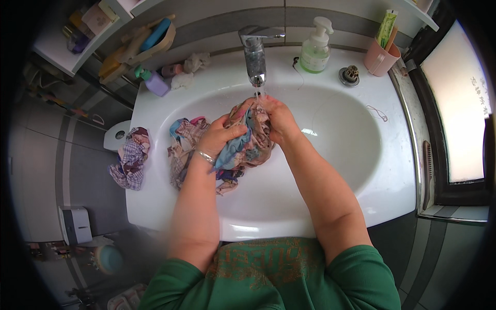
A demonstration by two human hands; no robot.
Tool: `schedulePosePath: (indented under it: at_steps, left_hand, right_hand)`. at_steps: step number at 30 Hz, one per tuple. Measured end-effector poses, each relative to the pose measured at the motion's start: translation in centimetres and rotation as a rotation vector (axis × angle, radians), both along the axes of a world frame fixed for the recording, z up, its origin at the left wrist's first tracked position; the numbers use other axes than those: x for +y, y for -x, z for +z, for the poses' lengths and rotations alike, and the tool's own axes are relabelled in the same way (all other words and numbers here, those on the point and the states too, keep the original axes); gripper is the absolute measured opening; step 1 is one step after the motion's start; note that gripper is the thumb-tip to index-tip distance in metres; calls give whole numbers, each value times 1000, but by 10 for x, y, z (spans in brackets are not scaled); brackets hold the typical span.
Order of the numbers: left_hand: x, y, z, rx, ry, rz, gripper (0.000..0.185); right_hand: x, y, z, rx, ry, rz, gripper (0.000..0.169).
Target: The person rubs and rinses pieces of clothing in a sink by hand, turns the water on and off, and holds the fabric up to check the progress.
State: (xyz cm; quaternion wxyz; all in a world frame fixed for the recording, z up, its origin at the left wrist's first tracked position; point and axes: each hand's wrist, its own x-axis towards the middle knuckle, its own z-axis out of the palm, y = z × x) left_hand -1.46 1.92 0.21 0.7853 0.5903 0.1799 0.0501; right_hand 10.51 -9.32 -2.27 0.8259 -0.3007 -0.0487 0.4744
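Water runs from the chrome faucet onto a bunched wet cloth, patterned in beige, blue and pink. My left hand grips its left side, thumb on top, with a silver bracelet at the wrist. On the cloth's right side, just under the stream, my right hand has hold of it; some of its fingers are hidden by the fabric. More wet patterned cloth lies against the left wall of the white oval sink. Where one piece ends and another begins is unclear.
Checked cloth drapes over the counter's left edge. Behind the sink stand a purple pump bottle, a green foaming soap bottle, a drain stopper and a pink cup. A comb rests on the right sill.
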Motion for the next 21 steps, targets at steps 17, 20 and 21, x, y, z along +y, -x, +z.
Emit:
schedulePosePath:
  at_steps: [17,20,21]
  left_hand:
    - [24,-7,-40,-275,335,376,34]
    - [16,-13,-38,-330,339,295,35]
    - [12,-14,-33,-329,339,282,33]
  right_hand:
    - [-10,-20,-18,-301,372,10,15]
    - [-13,-19,-11,-299,461,-15,14]
    - [-13,-19,-10,-304,470,-21,15]
